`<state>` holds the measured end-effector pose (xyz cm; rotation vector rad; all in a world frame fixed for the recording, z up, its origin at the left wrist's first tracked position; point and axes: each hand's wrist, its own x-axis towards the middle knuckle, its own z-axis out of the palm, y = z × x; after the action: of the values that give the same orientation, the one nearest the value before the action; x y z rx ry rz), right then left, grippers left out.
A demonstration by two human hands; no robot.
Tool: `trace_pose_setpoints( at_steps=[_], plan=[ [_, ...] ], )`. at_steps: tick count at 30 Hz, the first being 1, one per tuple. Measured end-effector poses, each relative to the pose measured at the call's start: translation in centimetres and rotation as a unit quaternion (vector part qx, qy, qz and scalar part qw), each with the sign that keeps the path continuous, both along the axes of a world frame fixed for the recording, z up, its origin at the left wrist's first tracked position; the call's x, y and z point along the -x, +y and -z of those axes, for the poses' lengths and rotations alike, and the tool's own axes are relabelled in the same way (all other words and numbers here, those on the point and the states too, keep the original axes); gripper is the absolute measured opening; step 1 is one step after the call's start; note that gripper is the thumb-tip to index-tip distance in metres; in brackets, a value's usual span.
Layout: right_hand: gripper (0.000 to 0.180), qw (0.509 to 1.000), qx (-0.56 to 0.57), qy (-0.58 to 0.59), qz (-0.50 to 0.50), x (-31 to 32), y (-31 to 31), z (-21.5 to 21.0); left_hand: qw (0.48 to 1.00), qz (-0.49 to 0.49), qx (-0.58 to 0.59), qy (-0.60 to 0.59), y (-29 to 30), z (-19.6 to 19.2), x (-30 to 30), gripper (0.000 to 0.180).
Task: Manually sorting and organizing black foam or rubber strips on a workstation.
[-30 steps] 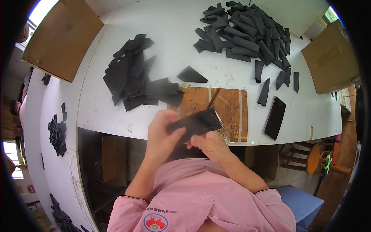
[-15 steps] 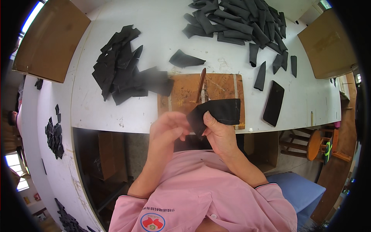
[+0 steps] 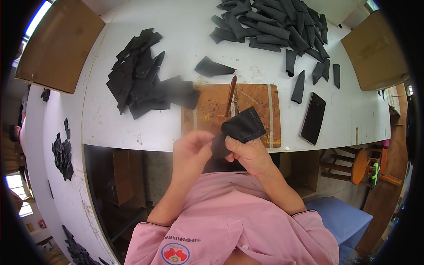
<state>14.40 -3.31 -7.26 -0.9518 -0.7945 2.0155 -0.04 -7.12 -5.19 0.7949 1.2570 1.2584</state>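
A black fabric piece [image 3: 244, 125] with a pale stitched line along its edge is held above the near edge of the table. My right hand [image 3: 250, 155] grips it, thumb on top and fingers underneath. My left hand [image 3: 193, 149] is closed at the lower left end of the cloth, its fingertips partly hidden. Beneath lies a worn brown wooden board [image 3: 207, 108], from which a slim reddish-brown stick [image 3: 231, 95] stands up. A single black piece [image 3: 214, 67] rests just beyond the board.
Flat black pieces [image 3: 137, 79] are heaped on the left, rolled-looking black pieces [image 3: 274, 26] at the far right. A dark phone [image 3: 313, 118] lies right of the board. Cardboard boxes [image 3: 59, 44] flank the white table [image 3: 176, 48]. A wooden stool [image 3: 357, 165] stands at right.
The fabric piece has tilted, its free end turning up and to the left. My left hand has closed in on its lower end, while my right hand keeps its grip.
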Motion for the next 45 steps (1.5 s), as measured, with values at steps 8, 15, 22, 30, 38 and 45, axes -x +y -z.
trace_pose_setpoints(
  at_steps=[8, 15, 22, 30, 38, 45],
  plan=[
    [0.019, 0.997, 0.040, -0.008, -0.058, -0.1, 1.0, 0.2, 0.999, -0.025, -0.035, 0.022, -0.2, -0.1, -0.5, 0.006],
    [0.026, 0.798, -0.440, -0.411, 0.001, -0.8, 0.1, -2.3, 0.972, -0.068, -0.083, 0.208, -0.4, 1.6, 0.3, 0.011],
    [0.035, 0.781, -0.436, -0.326, 0.306, 0.1, -0.7, -4.0, 0.966, -0.078, -0.110, 0.219, -0.1, -0.5, -0.5, 0.010],
    [0.023, 0.841, -0.459, -0.283, 0.052, 0.8, -0.6, -3.7, 0.995, -0.027, -0.072, 0.059, -0.2, -1.5, -0.6, 0.006],
    [0.019, 0.684, -0.592, -0.422, 0.060, 2.6, 0.6, -1.0, 0.959, -0.187, -0.071, 0.202, 0.7, -0.1, -1.4, 0.010],
    [0.006, 0.933, -0.293, -0.210, 0.009, 2.1, 1.2, -1.2, 0.920, 0.006, -0.007, -0.391, 0.8, -0.5, 1.8, 0.023]
  ],
)
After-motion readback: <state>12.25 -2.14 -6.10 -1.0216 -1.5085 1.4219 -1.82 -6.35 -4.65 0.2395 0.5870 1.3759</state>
